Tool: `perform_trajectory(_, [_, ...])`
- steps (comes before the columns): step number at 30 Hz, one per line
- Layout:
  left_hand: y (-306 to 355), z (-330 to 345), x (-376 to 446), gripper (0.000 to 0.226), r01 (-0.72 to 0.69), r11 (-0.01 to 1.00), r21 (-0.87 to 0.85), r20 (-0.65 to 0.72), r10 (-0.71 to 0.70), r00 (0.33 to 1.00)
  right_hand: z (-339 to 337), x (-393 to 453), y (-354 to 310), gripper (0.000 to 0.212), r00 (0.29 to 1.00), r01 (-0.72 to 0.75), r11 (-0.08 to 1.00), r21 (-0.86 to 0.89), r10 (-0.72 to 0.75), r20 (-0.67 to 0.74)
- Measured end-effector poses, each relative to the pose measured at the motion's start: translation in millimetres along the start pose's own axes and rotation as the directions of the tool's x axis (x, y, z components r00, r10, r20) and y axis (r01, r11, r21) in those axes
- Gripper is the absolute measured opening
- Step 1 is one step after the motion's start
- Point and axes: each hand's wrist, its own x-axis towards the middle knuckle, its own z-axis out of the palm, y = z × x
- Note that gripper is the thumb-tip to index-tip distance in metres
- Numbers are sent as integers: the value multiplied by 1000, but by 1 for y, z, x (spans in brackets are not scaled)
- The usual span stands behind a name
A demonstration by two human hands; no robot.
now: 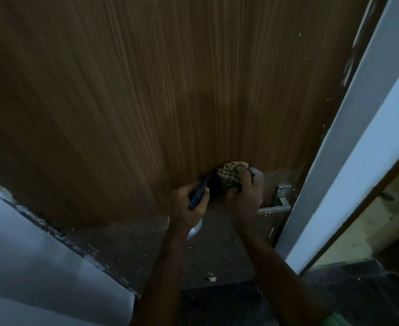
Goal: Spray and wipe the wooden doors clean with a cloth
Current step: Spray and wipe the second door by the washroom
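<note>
Right hand (242, 196) bunches the cloth (232, 174), soft and light, against the door (170, 90) ahead. Left hand (190, 203) curls round the spray bottle (197, 194); likely light, best held at the neck. Handle (279, 201) just right.

Brown wood-grain door (146, 90), bunched checkered cloth (232, 175) pressed against it

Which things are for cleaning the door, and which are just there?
For the job: wooden door, checked cloth in the right hand, spray bottle in the left hand.

Just there: metal door handle, white wall, dark mat.
</note>
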Motion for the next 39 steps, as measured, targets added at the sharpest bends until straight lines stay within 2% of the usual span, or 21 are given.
perform_trajectory(3, [-4, 8, -3, 29, 6, 1000, 0, 33, -6, 999, -2, -31, 21, 50, 966, 168, 980, -110, -141, 215])
perform_trajectory(5, [-8, 13, -3, 28, 8, 1000, 17, 48, -9, 999, -7, -43, 41, 57, 949, 186, 973, -135, -142, 283])
perform_trajectory(7, [-16, 20, -3, 27, 13, 997, 73, 92, -19, 996, -17, -34, 49, 52, 975, 74, 989, -127, -45, 219])
perform_trajectory(9, [-21, 29, -5, 20, 4, 987, 158, 186, -33, 982, -30, -9, 51, 43, 994, -102, 992, -76, 105, 36])
perform_trajectory(11, [-21, 40, -6, 18, -4, 974, 228, 254, -56, 966, -42, 17, 55, 38, 973, -214, 977, 5, 214, -90])
perform_trajectory(16, [-20, 71, -6, 34, 29, 950, 312, 320, -134, 938, -49, 27, 69, 48, 985, -143, 989, 24, 145, -96])
perform_trajectory(20, [-18, 83, -8, 26, 17, 957, 290, 326, -116, 938, -40, 17, 67, 54, 977, -183, 983, 35, 186, -109])
perform_trajectory(22, [-15, 84, -7, 18, 24, 969, 244, 303, -100, 948, -32, 3, 66, 53, 994, -107, 994, -2, 107, -20])
perform_trajectory(25, [-12, 88, -5, 15, 5, 988, 157, 284, -50, 958, -28, -14, 76, 48, 978, 121, 990, -72, -106, 180])
perform_trajectory(27, [-10, 91, -3, 16, -15, 992, 122, 257, -17, 966, -34, -7, 86, 47, 977, 153, 984, -95, -136, 164])
perform_trajectory(29, [-6, 97, 0, 23, -18, 995, 93, 210, -2, 978, -43, 12, 88, 44, 1000, 5, 994, -105, -5, -2])
perform_trajectory(31, [-1, 102, 3, 28, -12, 998, 68, 192, -1, 981, -54, 34, 91, 43, 965, -207, 978, -40, 197, -172])
perform_trajectory(34, [3, 107, 5, 32, -39, 998, 49, 188, 29, 982, -56, 42, 91, 42, 922, -314, 949, 7, 307, -236])
perform_trajectory(36, [4, 110, 6, 33, -44, 998, 40, 179, 37, 983, -49, 27, 89, 42, 957, -254, 966, -42, 244, -154])
perform_trajectory(39, [4, 116, 9, 31, -41, 998, 47, 179, 32, 983, -45, 8, 93, 41, 999, 32, 993, -116, -32, -4])
